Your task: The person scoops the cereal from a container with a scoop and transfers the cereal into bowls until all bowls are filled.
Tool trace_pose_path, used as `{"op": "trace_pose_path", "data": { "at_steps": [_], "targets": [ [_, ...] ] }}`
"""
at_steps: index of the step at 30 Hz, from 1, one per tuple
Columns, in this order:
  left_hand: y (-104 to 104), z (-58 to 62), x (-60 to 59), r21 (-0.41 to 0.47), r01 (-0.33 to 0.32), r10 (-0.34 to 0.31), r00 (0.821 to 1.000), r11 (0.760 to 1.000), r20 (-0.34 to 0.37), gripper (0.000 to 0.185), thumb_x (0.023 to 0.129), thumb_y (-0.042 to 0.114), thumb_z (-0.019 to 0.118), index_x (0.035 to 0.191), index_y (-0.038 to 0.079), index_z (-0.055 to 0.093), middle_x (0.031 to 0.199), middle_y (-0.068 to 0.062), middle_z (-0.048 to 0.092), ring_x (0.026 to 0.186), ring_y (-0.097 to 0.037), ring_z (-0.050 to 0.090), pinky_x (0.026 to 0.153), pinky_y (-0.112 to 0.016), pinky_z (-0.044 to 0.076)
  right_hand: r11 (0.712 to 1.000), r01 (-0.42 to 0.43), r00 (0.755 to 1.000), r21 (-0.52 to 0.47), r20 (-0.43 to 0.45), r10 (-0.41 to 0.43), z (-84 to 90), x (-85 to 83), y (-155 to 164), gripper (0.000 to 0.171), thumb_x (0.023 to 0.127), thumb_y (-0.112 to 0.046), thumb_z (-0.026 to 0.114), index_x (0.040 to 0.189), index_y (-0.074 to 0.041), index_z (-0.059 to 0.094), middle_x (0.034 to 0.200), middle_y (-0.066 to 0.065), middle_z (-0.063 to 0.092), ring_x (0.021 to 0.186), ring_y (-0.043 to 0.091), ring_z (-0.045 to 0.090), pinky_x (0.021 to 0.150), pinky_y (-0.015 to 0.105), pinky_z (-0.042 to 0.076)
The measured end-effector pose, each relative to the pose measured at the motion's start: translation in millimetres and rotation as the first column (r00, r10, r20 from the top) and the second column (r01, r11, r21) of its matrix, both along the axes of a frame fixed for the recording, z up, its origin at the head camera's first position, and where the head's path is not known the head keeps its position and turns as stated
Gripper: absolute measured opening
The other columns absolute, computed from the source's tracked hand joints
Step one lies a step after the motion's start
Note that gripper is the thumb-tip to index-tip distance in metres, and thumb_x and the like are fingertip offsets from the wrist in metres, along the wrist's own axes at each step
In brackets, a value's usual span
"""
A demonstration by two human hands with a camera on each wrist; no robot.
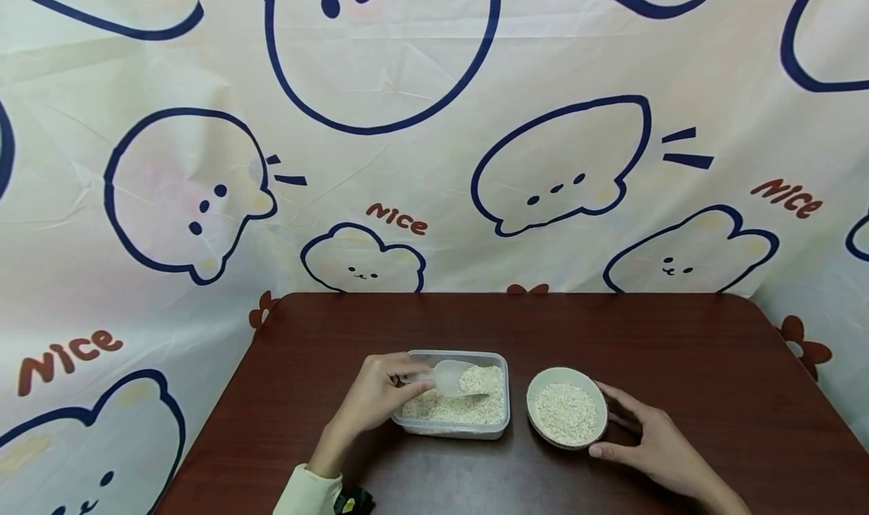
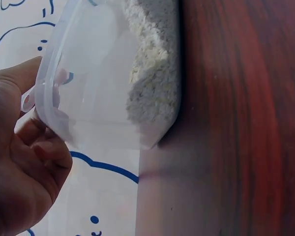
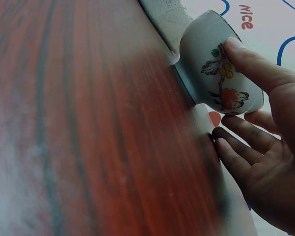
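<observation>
My left hand (image 1: 377, 391) pinches the handle of a translucent plastic scoop (image 1: 448, 378) between thumb and fingers. The scoop is over a clear rectangular container (image 1: 451, 430) part-filled with pale oat flakes (image 1: 434, 407); more flakes are at its front end. In the left wrist view the container's wall (image 2: 91, 105) hides most of the scoop. To the right stands a small round bowl (image 1: 563, 374) with oat flakes in it. My right hand (image 1: 655, 443) holds its right side, thumb near the front and fingers behind. Painted flowers and fruit decorate the bowl's outside (image 3: 196, 59).
Container and bowl stand side by side on a dark red-brown wooden table (image 1: 706, 364), a narrow gap between them. Behind and beside it hangs a pale cloth (image 1: 434, 168) printed with blue-outlined cartoon animals. A dark band (image 1: 354, 500) is at my left wrist.
</observation>
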State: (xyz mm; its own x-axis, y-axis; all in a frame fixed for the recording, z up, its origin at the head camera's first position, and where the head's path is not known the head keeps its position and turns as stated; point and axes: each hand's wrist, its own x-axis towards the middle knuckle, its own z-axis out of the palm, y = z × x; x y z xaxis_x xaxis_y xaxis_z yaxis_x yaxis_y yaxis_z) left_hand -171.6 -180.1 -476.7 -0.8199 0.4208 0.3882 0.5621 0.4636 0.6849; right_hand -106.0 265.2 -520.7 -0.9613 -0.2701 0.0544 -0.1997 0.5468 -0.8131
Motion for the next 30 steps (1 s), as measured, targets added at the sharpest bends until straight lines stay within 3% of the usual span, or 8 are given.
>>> {"op": "trace_pose_path", "data": {
  "at_steps": [7, 14, 19, 30],
  "targets": [
    [-6, 1.9, -0.9, 0.036, -0.029, 0.028, 0.999, 0.999, 0.022, 0.006, 0.092, 0.019, 0.086, 0.098, 0.020, 0.086, 0.073, 0.009, 0.064, 0.064, 0.000, 0.050, 0.056, -0.022, 0.047, 1.000, 0.008, 1.000, -0.008, -0.016, -0.008, -4.3, 0.5, -1, 0.090, 0.083, -0.041, 0.093, 0.160, -0.024, 0.050, 0.158, 0.012, 0.058, 0.130, -0.013, 0.054, 0.099, 0.014, 0.052],
    [-12, 6.4, -1.0, 0.052, -0.051, 0.049, 0.998, 0.997, 0.038, 0.009, 0.092, 0.016, 0.086, 0.101, 0.014, 0.086, 0.074, 0.008, 0.064, 0.064, -0.001, 0.050, 0.057, -0.022, 0.045, 1.000, 0.003, 0.999, -0.003, -0.050, -0.003, -5.3, 0.3, 0, 0.089, 0.082, -0.040, 0.094, 0.159, -0.023, 0.051, 0.157, 0.012, 0.059, 0.131, -0.014, 0.052, 0.099, 0.013, 0.050],
    [-15, 9.4, -0.9, 0.067, -0.065, 0.062, 0.997, 0.996, 0.034, 0.010, 0.092, 0.014, 0.086, 0.101, 0.016, 0.086, 0.073, 0.008, 0.061, 0.064, -0.002, 0.048, 0.056, -0.021, 0.043, 1.000, -0.010, 0.998, -0.009, -0.065, 0.010, -2.9, 0.2, 1, 0.089, 0.083, -0.037, 0.094, 0.159, -0.022, 0.050, 0.157, 0.013, 0.059, 0.132, -0.014, 0.051, 0.099, 0.013, 0.050],
    [-12, 12.7, -0.8, 0.096, -0.055, 0.051, 0.998, 0.994, 0.042, 0.008, 0.093, 0.016, 0.085, 0.100, 0.019, 0.086, 0.072, 0.007, 0.060, 0.065, -0.003, 0.049, 0.058, -0.021, 0.042, 1.000, -0.008, 1.000, -0.020, -0.017, 0.008, -2.6, 0.3, 1, 0.091, 0.083, -0.041, 0.093, 0.160, -0.021, 0.049, 0.158, 0.016, 0.057, 0.131, -0.011, 0.054, 0.098, 0.016, 0.053]
  ]
}}
